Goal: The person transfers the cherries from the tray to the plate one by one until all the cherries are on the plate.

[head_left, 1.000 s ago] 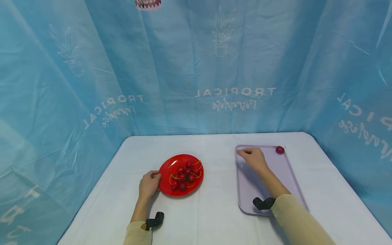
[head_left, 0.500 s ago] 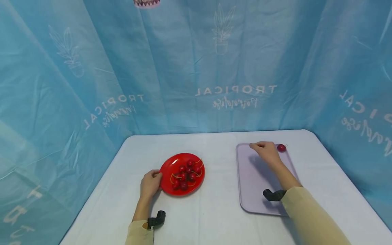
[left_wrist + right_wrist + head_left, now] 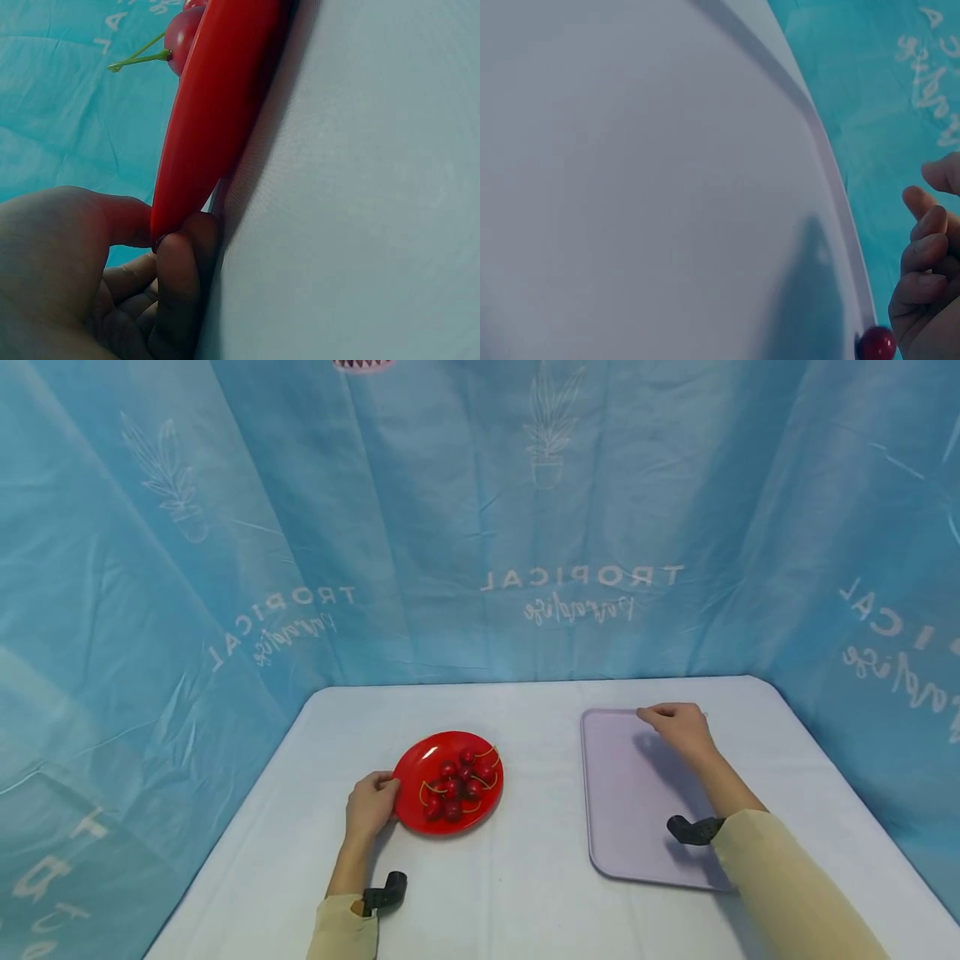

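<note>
My left hand [image 3: 367,807] pinches the near-left rim of a round red plate [image 3: 422,762] between thumb and fingers. In the left wrist view the thumb lies over the rim of the plate [image 3: 214,105] and fingers are below it. Several red cherries [image 3: 452,788] with green stems sit on the plate. Over the far right part of a pale lilac tray [image 3: 626,814] hovers my right hand [image 3: 681,727], its fingers loosely bent and holding nothing. One cherry [image 3: 877,344] lies at the tray's far edge, close by the right hand; in the head view that hand hides most of it.
The white table [image 3: 536,827] spreads between plate and tray and runs to rounded far corners. Blue printed cloth [image 3: 420,568] hangs behind it and along both sides.
My right hand has moved rightward across the far part of the tray, towards the lone cherry, and now covers it in the head view. The left hand keeps its grip on the plate.
</note>
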A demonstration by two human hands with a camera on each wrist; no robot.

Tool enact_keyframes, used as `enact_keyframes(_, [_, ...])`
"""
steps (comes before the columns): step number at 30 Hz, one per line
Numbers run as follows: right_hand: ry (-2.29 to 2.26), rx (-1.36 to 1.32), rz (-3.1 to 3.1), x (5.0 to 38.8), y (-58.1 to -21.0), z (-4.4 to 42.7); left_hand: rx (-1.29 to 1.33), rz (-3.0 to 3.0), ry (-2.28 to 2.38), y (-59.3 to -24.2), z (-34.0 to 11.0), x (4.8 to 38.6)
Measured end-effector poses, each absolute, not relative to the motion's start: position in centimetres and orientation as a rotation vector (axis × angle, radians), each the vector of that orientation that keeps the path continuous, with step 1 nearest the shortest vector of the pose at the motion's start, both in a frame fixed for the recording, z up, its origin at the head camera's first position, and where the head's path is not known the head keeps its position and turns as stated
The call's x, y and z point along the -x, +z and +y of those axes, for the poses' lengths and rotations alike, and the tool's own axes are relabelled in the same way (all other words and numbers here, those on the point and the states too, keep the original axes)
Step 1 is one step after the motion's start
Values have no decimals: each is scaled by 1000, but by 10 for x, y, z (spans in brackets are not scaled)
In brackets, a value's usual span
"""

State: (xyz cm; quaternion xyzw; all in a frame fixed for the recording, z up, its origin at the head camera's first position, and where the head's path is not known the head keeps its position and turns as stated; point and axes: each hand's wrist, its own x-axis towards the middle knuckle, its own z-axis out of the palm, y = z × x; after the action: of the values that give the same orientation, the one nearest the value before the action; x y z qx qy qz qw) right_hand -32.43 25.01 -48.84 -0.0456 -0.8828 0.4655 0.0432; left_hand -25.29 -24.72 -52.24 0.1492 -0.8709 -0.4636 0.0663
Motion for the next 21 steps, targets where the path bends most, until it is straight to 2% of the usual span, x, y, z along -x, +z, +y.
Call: enact_keyframes(21, [1356, 332, -2620, 322, -480, 304, -432, -2598, -1388, -523, -243, 259])
